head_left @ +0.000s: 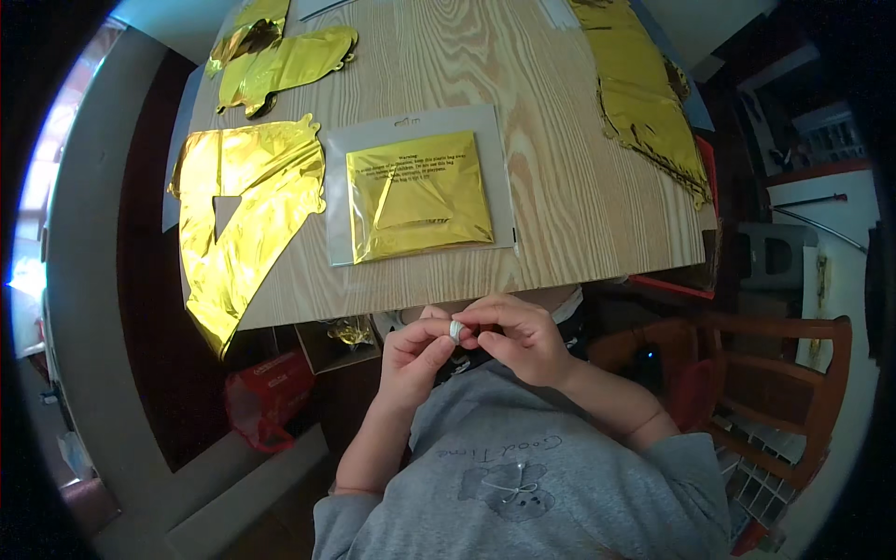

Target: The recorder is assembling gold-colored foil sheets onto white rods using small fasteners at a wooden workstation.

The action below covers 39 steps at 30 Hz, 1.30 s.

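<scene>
Just beyond the table's near edge, my left hand (417, 353) and my right hand (520, 342) meet in front of my body. A small white coil (455, 330), looking like wound string or thin ribbon, sits round a finger of my left hand. My right fingertips pinch together at its side, touching or nearly touching it. Nearest to the hands on the table lies a clear plastic bag (505, 201) with a folded gold foil piece (425, 201) inside. Left of that bag, a flat gold foil balloon (271, 168) with a cut-out opening hangs partly over the edge.
More flat gold foil balloons lie at the table's far left (294, 70) and far right (644, 89). Below the wooden table (560, 215) are an open box (341, 359) and a red bag (271, 397). A wooden chair (821, 392) stands at the right.
</scene>
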Each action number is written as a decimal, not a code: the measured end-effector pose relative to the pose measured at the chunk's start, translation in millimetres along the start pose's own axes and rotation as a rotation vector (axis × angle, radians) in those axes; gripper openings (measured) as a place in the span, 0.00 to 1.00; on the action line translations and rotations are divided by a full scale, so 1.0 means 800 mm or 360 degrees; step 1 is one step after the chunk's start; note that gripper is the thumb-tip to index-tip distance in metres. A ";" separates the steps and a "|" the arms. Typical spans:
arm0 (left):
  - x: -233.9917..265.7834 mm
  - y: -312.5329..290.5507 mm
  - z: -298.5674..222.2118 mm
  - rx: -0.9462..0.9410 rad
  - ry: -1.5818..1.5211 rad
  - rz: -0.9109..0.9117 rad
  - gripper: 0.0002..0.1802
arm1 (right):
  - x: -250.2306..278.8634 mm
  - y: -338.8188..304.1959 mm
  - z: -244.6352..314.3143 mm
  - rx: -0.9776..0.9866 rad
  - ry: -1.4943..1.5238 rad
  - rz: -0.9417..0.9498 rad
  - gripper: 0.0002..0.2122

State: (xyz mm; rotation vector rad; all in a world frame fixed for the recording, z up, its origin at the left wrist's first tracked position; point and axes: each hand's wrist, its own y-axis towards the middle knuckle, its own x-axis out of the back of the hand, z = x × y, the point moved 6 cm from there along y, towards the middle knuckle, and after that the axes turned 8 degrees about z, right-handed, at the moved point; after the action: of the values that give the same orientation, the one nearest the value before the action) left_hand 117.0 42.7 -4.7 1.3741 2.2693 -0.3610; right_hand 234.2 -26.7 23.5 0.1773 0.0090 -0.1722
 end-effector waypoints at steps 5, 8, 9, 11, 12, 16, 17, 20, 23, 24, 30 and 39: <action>0.004 -0.005 -0.001 0.0118 0.0273 -0.0031 0.05 | 0.003 0.007 0.000 -0.0201 -0.0059 0.0230 0.11; 0.000 -0.008 -0.005 0.0163 0.0378 0.0005 0.04 | 0.001 0.004 -0.019 -0.0457 0.0190 0.0291 0.09; 0.000 -0.010 -0.004 0.0180 0.0351 0.0019 0.03 | 0.001 0.004 -0.021 -0.0489 0.0180 0.0319 0.08; -0.002 -0.011 -0.004 0.0211 0.0254 -0.0002 0.02 | 0.001 0.004 -0.025 -0.0551 0.0161 0.0377 0.05; -0.006 -0.011 -0.005 0.0226 0.0182 -0.0038 0.02 | 0.000 0.003 -0.025 -0.0554 0.0112 0.0379 0.05; -0.003 -0.014 -0.007 0.0212 0.0158 -0.0019 0.05 | 0.000 0.007 -0.010 -0.0453 -0.0114 0.0313 0.03; 0.003 -0.015 -0.010 0.0157 0.0222 -0.0070 0.06 | 0.002 0.009 -0.004 -0.0397 -0.0179 0.0276 0.04; 0.016 -0.019 -0.022 0.0023 0.0459 -0.0220 0.09 | 0.003 0.012 0.003 -0.0334 -0.0319 0.0265 0.03; 0.012 -0.019 -0.048 -0.0113 0.1097 -0.0293 0.14 | 0.005 0.017 0.010 -0.0347 -0.0362 0.0295 0.04; 0.008 -0.017 -0.061 -0.0203 0.1515 -0.0268 0.15 | 0.007 0.018 0.012 -0.0332 -0.0388 0.0307 0.04; 0.011 0.048 -0.119 -0.0545 0.2914 0.0052 0.19 | 0.017 0.028 0.031 0.0061 -0.0759 0.0246 0.04; 0.020 0.077 -0.103 -0.0436 0.3142 0.0417 0.19 | 0.015 0.008 0.031 0.0421 -0.1481 0.0296 0.06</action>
State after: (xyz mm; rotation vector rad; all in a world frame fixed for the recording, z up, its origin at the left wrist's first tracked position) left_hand 144.2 120.7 58.9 2.1027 2.8293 2.2136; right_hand 247.2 -27.1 49.1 0.3468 -0.9571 -0.0567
